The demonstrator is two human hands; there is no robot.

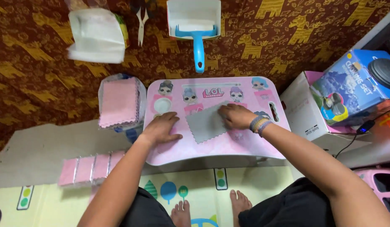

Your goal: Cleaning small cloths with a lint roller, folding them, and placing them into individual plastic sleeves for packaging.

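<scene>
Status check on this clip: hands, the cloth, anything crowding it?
Left hand flat on the pink lap table, empty. Right hand pressing the grey cloth's upper right corner. Stack of pink cloths left of table, clear of the work.

Blue-handled lint roller (198, 40), scissors (141, 25), perhaps tissues (97, 35)

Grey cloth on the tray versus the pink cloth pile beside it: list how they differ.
The grey cloth is a single sheet; the pink cloths are a stack. The grey cloth lies askew on the pink tray, with the right hand pressing on it; the pink cloths sit square in a clear bag left of the tray, untouched. The left hand rests on the tray beside the grey cloth. Both kinds are squarish with scalloped edges.
</scene>
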